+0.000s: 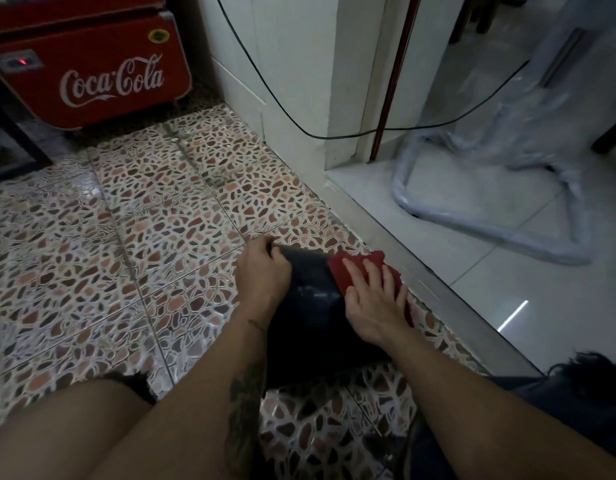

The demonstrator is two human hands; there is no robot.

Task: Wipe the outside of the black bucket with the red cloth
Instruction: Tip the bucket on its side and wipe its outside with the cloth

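Black bucket (310, 306) lies tilted on the tiled floor (144, 220) between the knees, left hand (263, 271) gripping its far rim, right hand (376, 299) flat and open pressing the red cloth (355, 268) to its side; risk: harder strokes roll it loose.

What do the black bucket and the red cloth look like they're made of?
Black bucket: probably smooth plastic, semi-gloss; pale highlights streak its dark side. Red cloth: soft matte fabric, possibly microfibre; it drapes flat over the bucket's side under the right hand and shows no shine. Weave too fine to tell.
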